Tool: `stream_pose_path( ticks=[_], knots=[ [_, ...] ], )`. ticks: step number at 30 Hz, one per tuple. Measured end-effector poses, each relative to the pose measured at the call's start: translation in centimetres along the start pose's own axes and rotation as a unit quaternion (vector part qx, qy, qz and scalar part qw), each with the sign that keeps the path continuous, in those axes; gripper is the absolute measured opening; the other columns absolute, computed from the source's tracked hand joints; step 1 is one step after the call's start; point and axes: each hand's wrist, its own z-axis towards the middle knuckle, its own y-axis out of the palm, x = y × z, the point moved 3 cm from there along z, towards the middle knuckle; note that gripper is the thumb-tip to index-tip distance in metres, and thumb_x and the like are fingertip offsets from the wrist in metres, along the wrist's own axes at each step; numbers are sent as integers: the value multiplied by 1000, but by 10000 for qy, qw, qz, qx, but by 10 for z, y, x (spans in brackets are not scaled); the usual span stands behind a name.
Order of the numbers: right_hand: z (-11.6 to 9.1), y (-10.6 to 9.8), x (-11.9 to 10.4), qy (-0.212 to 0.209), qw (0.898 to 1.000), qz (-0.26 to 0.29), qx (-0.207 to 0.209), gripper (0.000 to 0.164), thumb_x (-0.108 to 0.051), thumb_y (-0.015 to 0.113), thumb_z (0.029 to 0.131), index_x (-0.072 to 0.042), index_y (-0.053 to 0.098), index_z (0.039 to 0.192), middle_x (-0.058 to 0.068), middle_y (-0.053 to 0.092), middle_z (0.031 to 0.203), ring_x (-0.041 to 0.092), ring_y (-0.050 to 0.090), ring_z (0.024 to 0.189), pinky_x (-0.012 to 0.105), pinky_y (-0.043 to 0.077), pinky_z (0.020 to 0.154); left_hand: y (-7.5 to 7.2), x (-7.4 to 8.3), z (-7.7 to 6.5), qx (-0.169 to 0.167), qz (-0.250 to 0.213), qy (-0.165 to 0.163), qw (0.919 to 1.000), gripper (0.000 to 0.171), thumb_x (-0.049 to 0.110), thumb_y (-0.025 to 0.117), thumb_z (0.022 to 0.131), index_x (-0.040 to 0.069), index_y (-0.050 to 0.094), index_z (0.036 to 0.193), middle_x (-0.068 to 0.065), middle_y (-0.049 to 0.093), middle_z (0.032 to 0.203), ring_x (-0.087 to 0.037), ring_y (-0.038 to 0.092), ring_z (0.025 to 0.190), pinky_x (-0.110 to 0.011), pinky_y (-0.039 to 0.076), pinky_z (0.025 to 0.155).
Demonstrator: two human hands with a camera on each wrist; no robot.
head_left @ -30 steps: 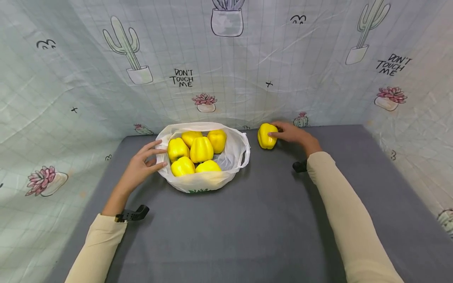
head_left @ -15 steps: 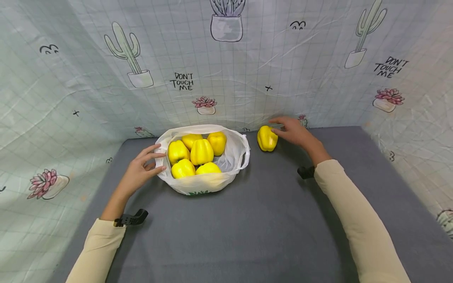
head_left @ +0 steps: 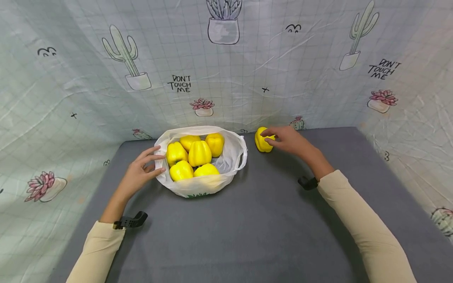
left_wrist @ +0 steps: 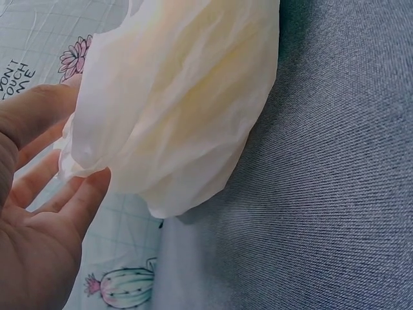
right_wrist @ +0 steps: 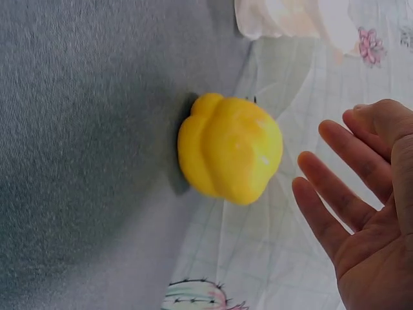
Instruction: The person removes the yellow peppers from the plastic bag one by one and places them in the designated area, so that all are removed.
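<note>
A white plastic bag stands upright with its mouth spread, and several yellow bell peppers lie inside. At the bag's left rim is my left hand. In the left wrist view its thumb and fingers pinch the thin edge of the plastic. To the right of the bag, a single yellow bell pepper rests on the table. My right hand hovers over that pepper with fingers loosely spread, and the right wrist view shows a gap between fingertips and pepper. The hand holds nothing.
A grey cloth covers the table. Close behind the bag and the lone pepper hangs a pale curtain printed with cacti, which also wraps both sides. The bag's handle loop sticks out on the right, toward the lone pepper.
My right hand has let go of the lone pepper, lifted off it and swung slightly back over it. My left hand has stayed at the bag's rim. The head view has shifted slightly.
</note>
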Motion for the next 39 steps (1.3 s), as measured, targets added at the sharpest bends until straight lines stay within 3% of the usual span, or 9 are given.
stream_pose_path(
  ticks=[10,16,24,29,39],
  knots=[
    [-4,3,-16,-57,9999,-141,63,31,-20,62,103,-10,68,132,10,70,127,30,67,110,47,56,85,0,-1,0,41,30,126,9999,42,16,78,92,4,67,131,0,35,161,-30,30,149,-47,42,107],
    [-7,6,-24,-58,10000,-29,54,32,-20,63,102,-14,68,133,8,69,130,27,66,107,46,54,85,2,4,0,42,-59,248,9997,41,10,77,91,2,67,130,-6,35,161,-33,31,148,-48,41,107],
    [-12,12,-28,-224,9996,6,190,30,-21,64,102,-16,70,131,7,71,122,20,57,83,37,46,74,5,9,0,38,-41,292,9996,42,5,78,90,1,66,130,-10,34,161,-36,32,147,-55,42,105],
    [-13,12,-35,-376,9989,74,267,29,-23,65,101,-16,71,129,6,72,119,19,60,88,38,48,78,5,7,0,19,138,289,9995,43,5,78,90,0,65,131,-11,34,161,-38,33,147,-54,42,104],
    [-7,11,-58,-748,9971,40,104,31,-19,68,99,-12,69,130,1,71,118,21,62,95,40,52,84,4,12,0,-7,46,268,9996,42,10,78,90,3,66,130,-8,35,161,-36,32,147,-54,42,105]
  ],
)
